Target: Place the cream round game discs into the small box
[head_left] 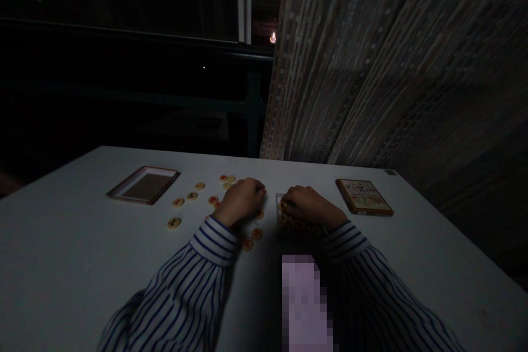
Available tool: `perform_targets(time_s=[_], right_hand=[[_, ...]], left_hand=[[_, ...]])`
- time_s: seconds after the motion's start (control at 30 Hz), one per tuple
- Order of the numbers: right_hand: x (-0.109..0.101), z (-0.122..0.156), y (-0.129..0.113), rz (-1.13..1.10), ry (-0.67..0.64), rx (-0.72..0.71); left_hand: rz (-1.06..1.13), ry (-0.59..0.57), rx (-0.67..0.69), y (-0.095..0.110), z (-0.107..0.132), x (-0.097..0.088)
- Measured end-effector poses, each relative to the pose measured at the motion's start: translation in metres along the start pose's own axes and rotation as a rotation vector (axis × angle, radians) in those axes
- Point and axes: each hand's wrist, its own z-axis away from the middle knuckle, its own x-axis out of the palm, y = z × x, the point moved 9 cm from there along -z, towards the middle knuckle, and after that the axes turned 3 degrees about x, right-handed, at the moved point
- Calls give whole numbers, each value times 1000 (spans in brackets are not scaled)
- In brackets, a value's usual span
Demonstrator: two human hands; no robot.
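Note:
Round Chinese chess pieces (pixel 192 196) with red or dark characters lie scattered on the white table, mostly around and left of my left hand. My left hand (pixel 242 201) is over the scattered pieces, fingers curled and mostly hidden; whatever they hold cannot be made out. To its right stands a small clear box (pixel 279 198) with several pieces in it. My right hand (pixel 311 206) reaches over this box, its fingers closed at a chess piece (pixel 282 206) near the box's left side. Two red-marked pieces (pixel 252 238) lie between my forearms.
An open, shallow box tray (pixel 152 201) lies on the left of the white table (pixel 74 253). A flat printed box or lid (pixel 365 197) lies on the right. A pixelated pink patch (pixel 305 302) is at the front. A string curtain (pixel 330 66) hangs behind the table; the room is dark.

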Motion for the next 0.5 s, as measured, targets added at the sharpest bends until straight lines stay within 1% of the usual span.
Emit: perform_targets(time_s=[0.27,0.4,0.5], right_hand=[[-1,0,3,-13,-4,-10],[2,-1,3,-12,-35,6],[4,-1,2,-9,-82,15]], left_hand=[[-69,-21,27,2,0,1],[-70,-22,15,1,0,0],[-84,-33,-4,1,1,0]])
